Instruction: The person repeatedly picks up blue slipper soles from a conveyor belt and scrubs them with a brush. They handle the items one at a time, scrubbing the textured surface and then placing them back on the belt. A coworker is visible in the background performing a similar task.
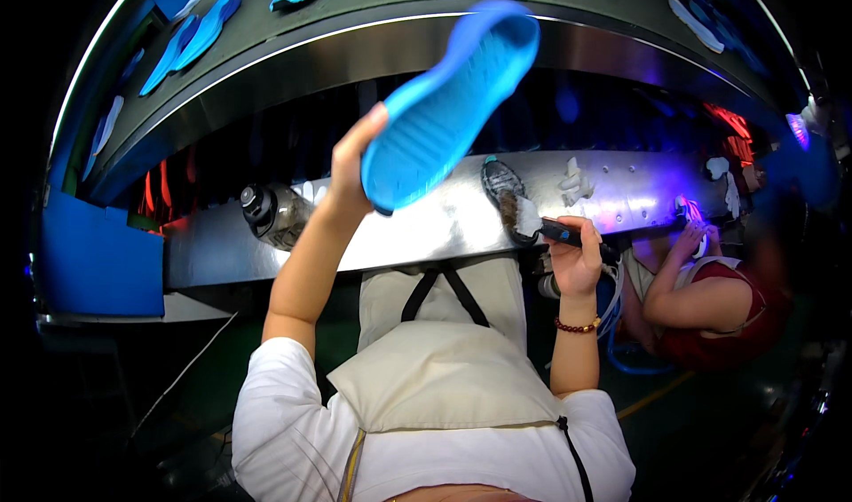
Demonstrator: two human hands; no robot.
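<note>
My left hand (349,166) is closed on the edge of a blue shoe sole (448,111). Its hollow ribbed inner side faces me, and it is lifted above the metal bench, tilted with one end up toward the right. In my right hand (577,262) is a brush (561,230) with a black handle, the fingers wrapped round it. Its bristle end lies at a dark, sole-shaped dish (503,177) on the bench. Brown and white patches show there, and I cannot tell bristles from dish contents.
A metal bench (399,240) carries a clear container with a black cap (259,207) at left and crumpled white scraps (575,182). Beyond, blue soles (209,30) lie on a conveyor belt (390,5). At right, a co-worker (710,298) handles something under purple light. Red glows show beneath the conveyor.
</note>
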